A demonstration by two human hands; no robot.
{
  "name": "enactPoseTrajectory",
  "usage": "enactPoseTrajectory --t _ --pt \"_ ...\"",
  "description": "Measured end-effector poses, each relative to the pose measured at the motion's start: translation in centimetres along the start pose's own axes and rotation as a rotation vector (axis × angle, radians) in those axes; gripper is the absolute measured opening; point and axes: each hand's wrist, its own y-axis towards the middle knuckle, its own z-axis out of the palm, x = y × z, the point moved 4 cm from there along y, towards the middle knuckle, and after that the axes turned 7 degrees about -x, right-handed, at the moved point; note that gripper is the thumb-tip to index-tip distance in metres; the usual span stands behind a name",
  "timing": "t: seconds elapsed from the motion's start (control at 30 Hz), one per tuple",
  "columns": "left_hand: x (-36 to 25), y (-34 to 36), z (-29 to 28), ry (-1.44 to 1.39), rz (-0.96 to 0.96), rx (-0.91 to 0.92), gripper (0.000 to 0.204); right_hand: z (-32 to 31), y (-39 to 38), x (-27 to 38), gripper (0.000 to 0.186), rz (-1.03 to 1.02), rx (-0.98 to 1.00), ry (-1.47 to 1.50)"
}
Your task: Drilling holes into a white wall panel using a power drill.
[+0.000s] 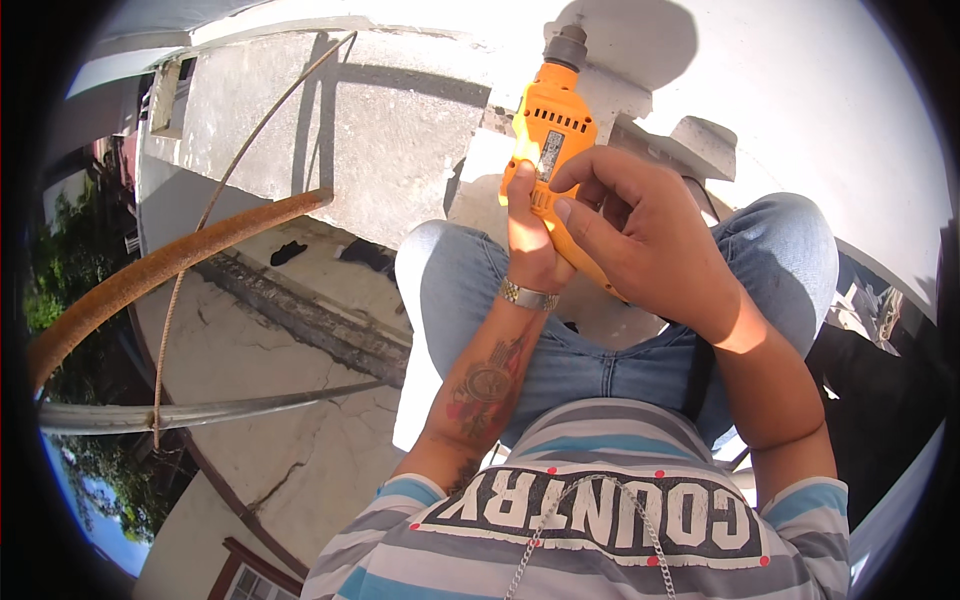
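shirt: striped shirt (600, 440) with a thin chain (540, 540) at 6 o'clock, nearest the camera; person sits high up, knees in blue jeans (600, 360) spread either side of the work.
left hand: left hand (530, 240) wrapped shut around the grip of the orange drill (548, 150), metal wristband (528, 295) below it; likely carries the tool's weight.
right hand: right hand (640, 235) closed over the drill's rear from 3 o'clock, fingers curled on the body, probably steadying and pushing.
drill: between both hands, just above centre, chuck (566, 45) pointing to 12 o'clock at the white concrete ledge (400, 130); whether the bit touches, can't tell.
far: rusty curved pipe (150, 270) and thin wire (200, 230) at 9 o'clock, cracked roof slab (290, 420) well below.
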Motion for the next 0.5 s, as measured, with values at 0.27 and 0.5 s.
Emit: enactPoseTrajectory --t 0.27,0.5 --pt "0.6 -0.8 -1.3 -0.031 -0.059 -0.036 0.069 0.1 -0.6 0.6 0.014 0.003 0.022 -0.016" --pt "-0.5 0.5 1.0 0.091 0.056 -0.037 0.064 -0.1 0.5 -0.2 0.015 0.042 0.045 -0.036"
